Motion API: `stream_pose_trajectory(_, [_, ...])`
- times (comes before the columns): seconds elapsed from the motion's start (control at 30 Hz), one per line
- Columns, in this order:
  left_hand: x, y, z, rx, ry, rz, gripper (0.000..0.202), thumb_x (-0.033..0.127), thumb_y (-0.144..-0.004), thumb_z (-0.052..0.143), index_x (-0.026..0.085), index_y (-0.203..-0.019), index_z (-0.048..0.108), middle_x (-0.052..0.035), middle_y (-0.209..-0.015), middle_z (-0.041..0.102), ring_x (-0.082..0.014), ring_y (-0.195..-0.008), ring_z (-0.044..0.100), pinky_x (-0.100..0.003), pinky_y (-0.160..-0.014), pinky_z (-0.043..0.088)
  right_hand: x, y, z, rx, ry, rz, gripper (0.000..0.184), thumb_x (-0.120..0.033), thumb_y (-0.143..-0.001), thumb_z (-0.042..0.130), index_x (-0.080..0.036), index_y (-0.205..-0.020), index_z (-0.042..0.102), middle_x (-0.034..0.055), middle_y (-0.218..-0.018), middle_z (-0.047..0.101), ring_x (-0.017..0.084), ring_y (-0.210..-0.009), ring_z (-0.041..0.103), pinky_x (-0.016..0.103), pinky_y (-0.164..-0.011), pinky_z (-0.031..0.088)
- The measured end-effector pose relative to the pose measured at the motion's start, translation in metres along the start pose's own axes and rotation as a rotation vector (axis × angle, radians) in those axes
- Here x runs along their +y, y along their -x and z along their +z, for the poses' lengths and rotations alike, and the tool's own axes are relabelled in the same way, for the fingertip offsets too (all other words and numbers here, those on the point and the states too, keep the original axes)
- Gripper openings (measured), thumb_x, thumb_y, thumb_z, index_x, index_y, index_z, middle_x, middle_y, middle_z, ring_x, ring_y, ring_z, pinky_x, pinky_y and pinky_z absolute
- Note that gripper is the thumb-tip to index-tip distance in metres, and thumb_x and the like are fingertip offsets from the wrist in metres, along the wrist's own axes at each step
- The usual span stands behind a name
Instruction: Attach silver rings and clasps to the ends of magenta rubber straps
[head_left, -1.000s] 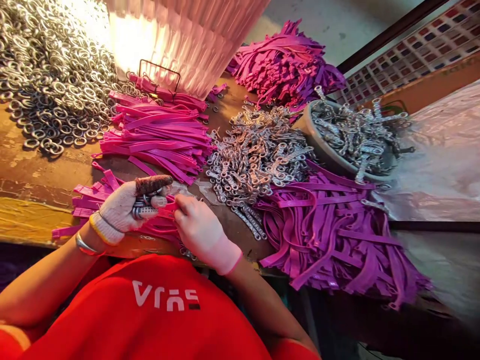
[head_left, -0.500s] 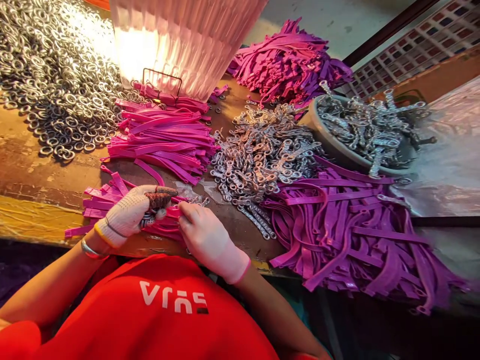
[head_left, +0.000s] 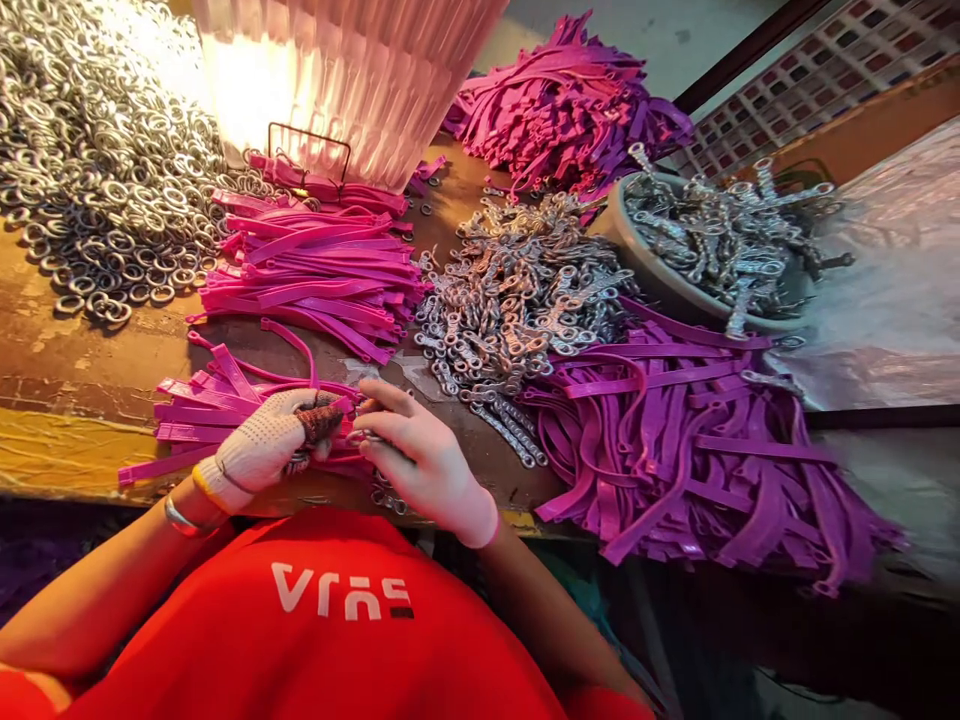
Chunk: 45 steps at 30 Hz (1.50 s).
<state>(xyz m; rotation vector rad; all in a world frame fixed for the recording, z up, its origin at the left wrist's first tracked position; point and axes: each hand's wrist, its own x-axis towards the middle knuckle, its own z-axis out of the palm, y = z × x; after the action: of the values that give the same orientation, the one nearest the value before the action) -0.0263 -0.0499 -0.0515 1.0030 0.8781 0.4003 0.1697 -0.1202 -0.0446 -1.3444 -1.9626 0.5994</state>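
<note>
Far left we have a big heap of metal rings, loose on the desk, brightly lit at its back. Next, a bunch of pink straps fanned flat near the front edge. Our left hand, in a dotted white glove with a dark wrap on the thumb, sits over that bunch's right end. Left grip is closed, thumb pressed down on a pink strap; its end pokes out past the thumb, between our two hands. Palm contents hidden.

Behind: a taller strap stack, with a wire bracket and a ribbed clear plastic panel at its back. Right hand, plain white glove, is just beside the left. Fingers bent and a bit apart, small metal piece at the fingertips; can't tell if we're pinching it, nor which part it is. A few metal links lie at the desk edge below.

Further right: pile of metal connectors, purple strap heap behind it, then a grey tub overfull with more connectors. In front of the tub, long purple straps spill past the desk edge. Far right, clear plastic sheeting.
</note>
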Motion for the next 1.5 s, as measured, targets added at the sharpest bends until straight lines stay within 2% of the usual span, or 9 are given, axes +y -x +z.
stream_pose_trajectory(0.1, [0.005, 0.001, 0.002, 0.039, 0.052, -0.043, 0.037, 0.049, -0.088, 0.07, 0.016, -0.074, 0.063, -0.003, -0.057, 0.059, -0.0098, -0.044, 0.047, -0.019, -0.04, 0.029, -0.002, 0.001, 0.001, 0.045, -0.027, 0.138, 0.02, -0.028, -0.101, 0.056, -0.026, -0.114, 0.071, 0.0069, -0.113, 0.075, 0.02, -0.105, 0.07, 0.035, -0.094, 0.055])
stream_pose_trajectory(0.2, [0.005, 0.0, 0.003, 0.062, 0.058, -0.063, 0.034, 0.047, -0.088, 0.07, 0.016, -0.074, 0.061, -0.0022, -0.057, 0.058, -0.0099, -0.045, 0.047, -0.018, -0.04, 0.029, -0.005, -0.003, 0.008, 0.008, 0.106, 0.197, 0.025, -0.027, -0.101, 0.053, -0.024, -0.12, 0.069, 0.0072, -0.111, 0.077, 0.022, -0.101, 0.071, 0.034, -0.092, 0.053])
stream_pose_trajectory(0.63, [0.002, -0.003, -0.001, 0.014, 0.067, -0.075, 0.035, 0.048, -0.086, 0.069, 0.019, -0.073, 0.054, 0.0022, -0.056, 0.048, -0.0101, -0.046, 0.041, -0.021, -0.042, 0.029, -0.023, -0.023, 0.012, -0.193, 0.712, 0.181, 0.027, -0.023, -0.102, 0.044, -0.018, -0.104, 0.07, 0.0092, -0.08, 0.067, 0.022, -0.068, 0.055, 0.036, -0.063, 0.028])
stream_pose_trajectory(0.83, [0.005, -0.007, -0.005, 0.096, -0.658, 0.307, 0.028, 0.039, -0.094, 0.056, 0.016, -0.082, 0.067, -0.0035, -0.073, 0.065, -0.0158, -0.067, 0.056, -0.026, -0.063, 0.042, -0.016, -0.025, 0.017, -0.174, 0.772, 0.204, 0.028, -0.025, -0.103, 0.043, -0.017, -0.11, 0.069, 0.0075, -0.08, 0.068, 0.02, -0.069, 0.055, 0.035, -0.063, 0.026])
stream_pose_trajectory(0.93, [0.0, -0.013, -0.009, 0.055, -0.841, 0.389, 0.021, 0.027, -0.092, 0.051, 0.016, -0.086, 0.068, -0.0054, -0.081, 0.07, -0.019, -0.074, 0.061, -0.029, -0.071, 0.045, -0.01, -0.024, 0.02, -0.134, 0.748, 0.239, 0.03, -0.026, -0.104, 0.041, -0.016, -0.114, 0.067, 0.0087, -0.085, 0.069, 0.022, -0.074, 0.058, 0.035, -0.065, 0.031])
stream_pose_trajectory(1.07, [0.005, -0.014, -0.012, -0.037, -0.696, 0.274, 0.026, 0.035, -0.094, 0.053, 0.016, -0.082, 0.066, -0.002, -0.071, 0.065, -0.0155, -0.064, 0.056, -0.026, -0.061, 0.042, -0.011, -0.023, 0.013, -0.135, 0.601, 0.259, 0.032, -0.027, -0.105, 0.041, -0.016, -0.126, 0.062, 0.0107, -0.104, 0.073, 0.022, -0.089, 0.066, 0.033, -0.076, 0.042])
stream_pose_trajectory(1.2, [0.011, -0.009, -0.009, -0.042, -0.524, 0.144, 0.037, 0.047, -0.095, 0.056, 0.014, -0.08, 0.064, 0.0018, -0.061, 0.058, -0.0111, -0.054, 0.047, -0.023, -0.051, 0.035, -0.014, -0.025, 0.004, -0.302, 0.536, 0.295, 0.049, -0.034, -0.099, 0.055, -0.015, -0.144, 0.049, 0.0091, -0.108, 0.076, 0.024, -0.091, 0.07, 0.031, -0.075, 0.045])
stream_pose_trajectory(1.33, [0.004, -0.007, -0.002, -0.02, -0.57, 0.186, 0.031, 0.039, -0.095, 0.055, 0.014, -0.079, 0.066, 0.0018, -0.061, 0.06, -0.0109, -0.055, 0.047, -0.023, -0.053, 0.036, -0.009, -0.026, 0.009, -0.434, 0.656, 0.377, 0.034, -0.035, -0.101, 0.047, -0.015, -0.124, 0.06, 0.0077, -0.087, 0.077, 0.025, -0.076, 0.072, 0.031, -0.062, 0.039])
stream_pose_trajectory(1.5, [0.002, -0.012, 0.001, 0.004, -0.64, 0.22, 0.03, 0.037, -0.092, 0.055, 0.014, -0.085, 0.071, -0.0011, -0.072, 0.069, -0.0143, -0.064, 0.056, -0.024, -0.059, 0.041, -0.008, -0.029, 0.017, -0.507, 0.758, 0.301, 0.034, -0.035, -0.101, 0.039, -0.011, -0.106, 0.063, 0.0151, -0.079, 0.074, 0.028, -0.071, 0.072, 0.031, -0.056, 0.033])
